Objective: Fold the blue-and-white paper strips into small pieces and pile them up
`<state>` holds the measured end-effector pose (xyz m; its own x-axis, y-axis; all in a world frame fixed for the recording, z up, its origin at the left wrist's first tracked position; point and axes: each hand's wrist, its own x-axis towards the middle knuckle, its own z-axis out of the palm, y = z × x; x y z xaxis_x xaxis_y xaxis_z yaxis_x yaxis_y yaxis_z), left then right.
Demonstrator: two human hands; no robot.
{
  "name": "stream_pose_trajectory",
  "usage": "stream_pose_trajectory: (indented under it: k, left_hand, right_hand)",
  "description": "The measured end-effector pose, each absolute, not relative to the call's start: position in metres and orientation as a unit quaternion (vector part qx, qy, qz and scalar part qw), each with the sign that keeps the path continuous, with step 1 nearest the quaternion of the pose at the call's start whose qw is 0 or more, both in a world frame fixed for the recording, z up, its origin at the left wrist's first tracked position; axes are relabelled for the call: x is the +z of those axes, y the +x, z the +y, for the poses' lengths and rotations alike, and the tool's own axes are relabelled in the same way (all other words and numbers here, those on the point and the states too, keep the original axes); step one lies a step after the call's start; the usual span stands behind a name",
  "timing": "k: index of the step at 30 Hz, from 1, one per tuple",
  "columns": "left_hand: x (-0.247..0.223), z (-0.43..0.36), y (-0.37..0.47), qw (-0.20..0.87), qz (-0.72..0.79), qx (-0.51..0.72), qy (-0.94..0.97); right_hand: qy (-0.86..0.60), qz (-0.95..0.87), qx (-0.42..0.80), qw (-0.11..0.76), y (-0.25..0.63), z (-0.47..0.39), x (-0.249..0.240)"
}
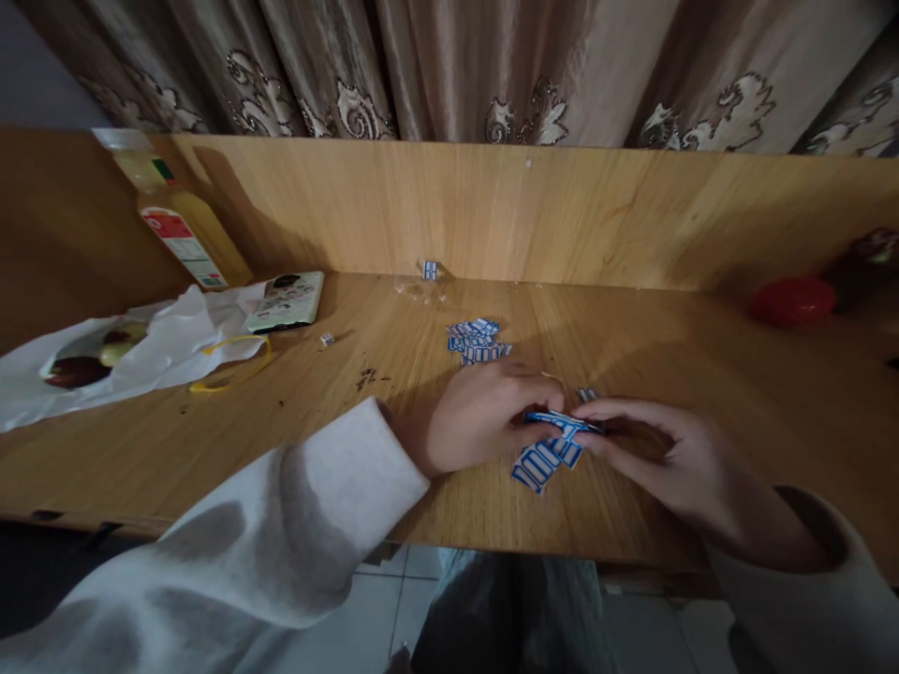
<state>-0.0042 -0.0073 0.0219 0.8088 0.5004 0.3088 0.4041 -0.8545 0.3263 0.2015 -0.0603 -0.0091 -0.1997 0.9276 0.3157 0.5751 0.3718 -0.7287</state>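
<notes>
My left hand (484, 412) and my right hand (660, 449) meet over the wooden table, both pinching a small blue-and-white piece (562, 421) between thumb and fingers. Below it, more blue-and-white pieces (539, 463) lie near the table's front edge. A pile of similar pieces (478, 339) rests just beyond my left hand, which partly covers it. One small piece (587, 395) shows behind my right fingertips. The exact shape of the held piece is partly hidden by my fingers.
A bottle (193, 234) stands at the back left, near a booklet (289, 300), white paper (189, 323) and a yellow loop (239, 370). One blue-and-white piece (431, 271) is by the back board. A red object (793, 300) sits at right.
</notes>
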Motion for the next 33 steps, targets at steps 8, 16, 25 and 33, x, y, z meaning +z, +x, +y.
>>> stream_pose_trajectory:
  k: [8,16,25,33]
  left_hand:
    - [0.0226,-0.0091,-0.0046,0.125,0.226,0.178,0.949]
    - [0.0218,-0.0114,-0.0034,0.152,0.206,0.182,0.949]
    - [0.0233,-0.0088,-0.0031,0.173,0.232,0.230,0.929]
    - [0.0201,-0.0074,-0.0043,0.176,0.247,0.183,0.935]
  right_hand:
    - [-0.516,-0.727,0.252,0.376,0.2026,-0.0607,-0.0131]
    - [-0.518,-0.737,0.233,0.368,0.2015,-0.0624,-0.0102]
    - [-0.524,-0.714,0.214,0.413,0.2063,-0.0601,-0.0127]
    - [-0.537,-0.718,0.225,0.380,0.2095,-0.0608,-0.0160]
